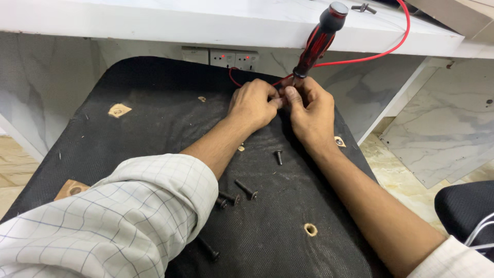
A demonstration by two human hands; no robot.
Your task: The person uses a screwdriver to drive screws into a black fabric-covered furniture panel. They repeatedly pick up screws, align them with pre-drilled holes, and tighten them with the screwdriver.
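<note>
Both hands meet at the far end of a black fabric-covered panel (154,134) that lies flat below a white table (154,20). The left hand (253,104) is curled, its fingers (267,95) pinched shut around something small at the tip of the tool; what exactly sits between them is hidden. The right hand (309,110) is closed around the lower shaft of a red-and-black screwdriver (318,40), which stands tilted, its handle leaning up and away toward the table edge. A red cable (391,49) loops behind the tool, touching neither hand as far as can be seen.

4 or 5 black bolts (247,189) lie loose on the panel near the forearms, 1 of them (278,157) just below the right wrist. A round hole (310,229) and several torn patches showing wood mark the fabric.

Judged from the grip, the step is seating the driver tip on a fastener. Doing it well calls for bringing the shaft closer to upright so the tip sits square, keeping the left pinch steady until the thread bites, and pressing down along the shaft's line so the tip does not slip onto the fabric
</note>
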